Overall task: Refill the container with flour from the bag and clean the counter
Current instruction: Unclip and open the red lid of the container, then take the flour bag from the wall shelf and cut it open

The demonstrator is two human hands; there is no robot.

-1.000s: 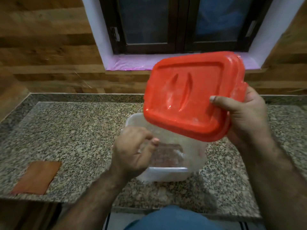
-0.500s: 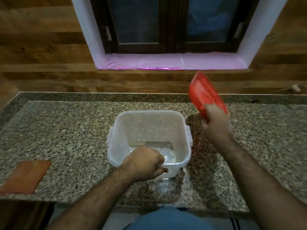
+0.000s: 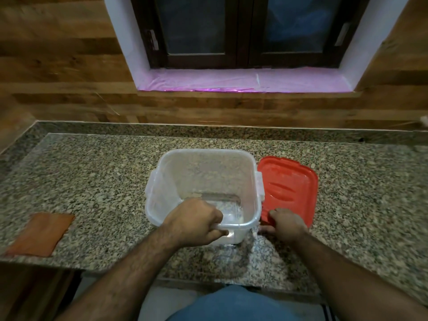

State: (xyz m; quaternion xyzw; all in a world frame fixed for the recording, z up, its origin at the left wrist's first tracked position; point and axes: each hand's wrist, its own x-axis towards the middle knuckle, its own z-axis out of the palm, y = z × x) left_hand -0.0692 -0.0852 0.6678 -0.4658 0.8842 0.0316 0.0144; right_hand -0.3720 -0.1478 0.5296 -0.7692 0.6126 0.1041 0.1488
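Note:
A clear plastic container (image 3: 251,181) stands open in the middle of the granite counter (image 3: 92,181), with only a thin film of something pale on its bottom. My left hand (image 3: 196,222) is closed over the container's near rim. A red lid (image 3: 289,188) lies flat on the counter, touching the container's right side. My right hand (image 3: 287,224) rests on the lid's near edge, fingers curled on it. No flour bag is in view.
An orange-brown cloth (image 3: 40,234) lies flat at the counter's near left edge. A wood-panelled wall and a dark window with a pink sill (image 3: 231,82) stand behind the counter. The counter's front edge runs just below my hands.
My right hand carried the red lid from above the container down to the right and laid it flat on the counter. My left hand shifted its grip to the container's near rim.

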